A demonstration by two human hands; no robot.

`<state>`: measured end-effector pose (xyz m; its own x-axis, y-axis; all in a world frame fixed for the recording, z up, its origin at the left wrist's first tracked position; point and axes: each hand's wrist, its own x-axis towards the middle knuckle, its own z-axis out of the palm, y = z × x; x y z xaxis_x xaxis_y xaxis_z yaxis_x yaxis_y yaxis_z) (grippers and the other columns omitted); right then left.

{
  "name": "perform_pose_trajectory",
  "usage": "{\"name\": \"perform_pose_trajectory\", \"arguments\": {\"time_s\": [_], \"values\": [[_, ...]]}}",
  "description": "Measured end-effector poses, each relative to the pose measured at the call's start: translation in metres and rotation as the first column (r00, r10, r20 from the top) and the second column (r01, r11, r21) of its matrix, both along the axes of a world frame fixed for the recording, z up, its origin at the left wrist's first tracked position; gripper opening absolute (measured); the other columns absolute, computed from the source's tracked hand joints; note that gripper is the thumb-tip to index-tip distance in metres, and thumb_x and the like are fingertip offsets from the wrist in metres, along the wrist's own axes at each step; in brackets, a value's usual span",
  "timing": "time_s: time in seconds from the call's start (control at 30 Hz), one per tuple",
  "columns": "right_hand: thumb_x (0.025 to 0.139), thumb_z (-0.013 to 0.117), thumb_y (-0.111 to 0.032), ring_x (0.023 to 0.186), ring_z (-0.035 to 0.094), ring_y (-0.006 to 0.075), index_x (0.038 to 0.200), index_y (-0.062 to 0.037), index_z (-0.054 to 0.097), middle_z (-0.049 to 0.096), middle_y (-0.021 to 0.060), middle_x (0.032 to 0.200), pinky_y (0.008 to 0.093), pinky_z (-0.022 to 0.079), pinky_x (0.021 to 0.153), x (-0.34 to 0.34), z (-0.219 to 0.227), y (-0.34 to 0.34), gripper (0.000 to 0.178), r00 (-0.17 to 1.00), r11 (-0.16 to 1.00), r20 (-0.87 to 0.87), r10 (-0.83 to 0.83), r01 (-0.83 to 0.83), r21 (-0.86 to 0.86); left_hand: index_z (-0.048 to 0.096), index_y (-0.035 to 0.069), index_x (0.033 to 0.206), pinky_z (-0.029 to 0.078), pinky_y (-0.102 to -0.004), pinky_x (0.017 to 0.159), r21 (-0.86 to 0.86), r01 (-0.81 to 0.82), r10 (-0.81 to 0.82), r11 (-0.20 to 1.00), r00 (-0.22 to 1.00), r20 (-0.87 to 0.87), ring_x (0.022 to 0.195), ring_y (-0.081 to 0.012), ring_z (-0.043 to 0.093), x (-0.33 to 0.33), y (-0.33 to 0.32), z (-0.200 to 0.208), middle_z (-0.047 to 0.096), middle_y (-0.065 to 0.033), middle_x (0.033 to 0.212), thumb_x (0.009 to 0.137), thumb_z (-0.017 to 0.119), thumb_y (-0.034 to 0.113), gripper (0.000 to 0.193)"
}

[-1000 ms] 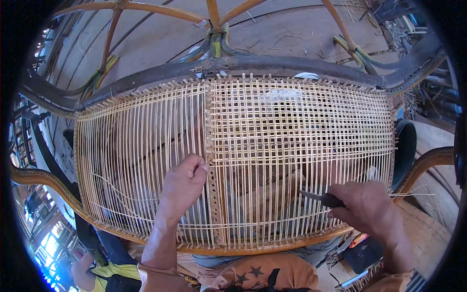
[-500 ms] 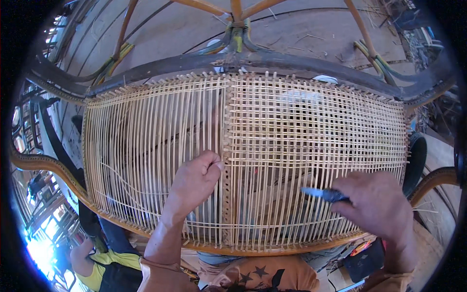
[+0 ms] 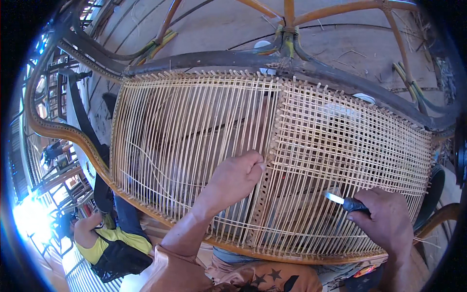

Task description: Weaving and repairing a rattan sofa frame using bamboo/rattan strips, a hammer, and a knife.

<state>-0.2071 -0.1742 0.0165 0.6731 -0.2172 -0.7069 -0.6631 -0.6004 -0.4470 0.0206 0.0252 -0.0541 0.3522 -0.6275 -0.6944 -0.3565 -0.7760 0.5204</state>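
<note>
A caned panel of pale rattan strands (image 3: pixel 194 131) lies before me in a curved wooden frame (image 3: pixel 311 260). Its right part bears a close woven grid (image 3: pixel 335 131); the left part has mostly lengthwise strands. At the drilled middle bar (image 3: pixel 258 209), my left hand (image 3: pixel 232 182) is closed, thumb against the curled forefinger; what it pinches, if anything, is too small to make out. My right hand (image 3: pixel 386 216) grips the dark handle of a knife (image 3: pixel 354 204), its bright blade pointing left above the unwoven strands on the right.
Dark curved rails and legs (image 3: pixel 209 59) of the furniture stand along the panel's far side. A curved armrest (image 3: pixel 63 129) bends round at the left. Another person in a yellow top (image 3: pixel 90 253) sits at lower left. Cane scraps (image 3: pixel 350 56) lie on the floor beyond.
The view has turned, so the panel now sits further right and slants down to the right. Both hands keep their places over it, the left still at the middle bar, the right still holding the knife.
</note>
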Motion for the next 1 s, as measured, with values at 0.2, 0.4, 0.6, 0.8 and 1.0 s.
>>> {"name": "perform_pose_trajectory", "arguments": {"time_s": [0.2,0.4,0.6,0.8,1.0], "values": [[0.074,0.073,-0.031,0.062,0.058,0.0250,0.093,-0.0026,0.060,0.059,0.0085,0.074,0.0346,0.046,0.058,-0.035,0.000,0.007,0.037,0.953,0.954,0.050,-0.298,0.299,-0.004,0.058,0.001,0.093,0.046,-0.0367,0.064,-0.020,-0.010,0.010,1.000,1.000,0.005,0.066,-0.0251,0.059,0.000,0.004,-0.002,0.058,-0.0140,0.076,0.091,0.056,0.023,0.023],[0.077,0.070,-0.050,0.063,0.046,0.0078,0.106,0.0025,0.057,0.048,0.0007,0.073,0.0223,0.035,0.053,-0.070,-0.021,0.076,0.062,0.157,0.243,0.218,-0.963,0.858,0.452,0.054,0.000,0.117,0.045,-0.0447,0.091,-0.440,0.280,0.006,0.853,0.838,0.546,0.111,-0.0373,0.051,-0.026,-0.011,0.087,0.049,-0.0207,0.122,0.080,0.068,0.021,0.046],[0.093,0.053,-0.030,0.064,0.037,0.0060,0.123,0.0000,0.050,0.044,-0.0012,0.076,0.0218,0.030,0.055,-0.051,-0.006,0.134,0.042,-0.017,-0.006,0.021,-1.000,0.904,0.428,0.033,-0.012,0.137,0.058,-0.0302,0.058,-0.755,-0.613,-0.337,-0.234,0.779,-0.529,0.113,-0.0329,0.054,-0.126,-0.044,0.102,0.032,-0.0327,0.138,0.086,0.062,0.048,0.084],[0.092,0.054,-0.018,0.077,0.049,0.0156,0.129,-0.0001,0.046,0.052,0.0034,0.086,0.0262,0.042,0.072,-0.047,-0.024,0.126,0.042,0.497,0.556,0.257,-0.829,0.784,0.277,0.046,-0.018,0.119,0.057,-0.0349,0.065,-0.817,-0.558,-0.234,-0.148,0.822,-0.519,0.088,-0.0328,0.060,-0.130,-0.044,0.117,0.050,-0.0340,0.111,0.087,0.061,0.046,0.073],[0.092,0.055,-0.015,0.086,0.052,0.0136,0.129,-0.0026,0.051,0.057,0.0061,0.094,0.0264,0.044,0.080,-0.045,-0.041,0.126,0.039,0.515,0.568,0.241,-0.823,0.749,0.340,0.056,-0.003,0.108,0.044,-0.0423,0.090,-0.824,0.135,-0.132,0.550,0.988,0.074,0.102,-0.0326,0.056,-0.114,0.001,0.106,0.054,-0.0217,0.114,0.083,0.064,0.031,0.042]]}}
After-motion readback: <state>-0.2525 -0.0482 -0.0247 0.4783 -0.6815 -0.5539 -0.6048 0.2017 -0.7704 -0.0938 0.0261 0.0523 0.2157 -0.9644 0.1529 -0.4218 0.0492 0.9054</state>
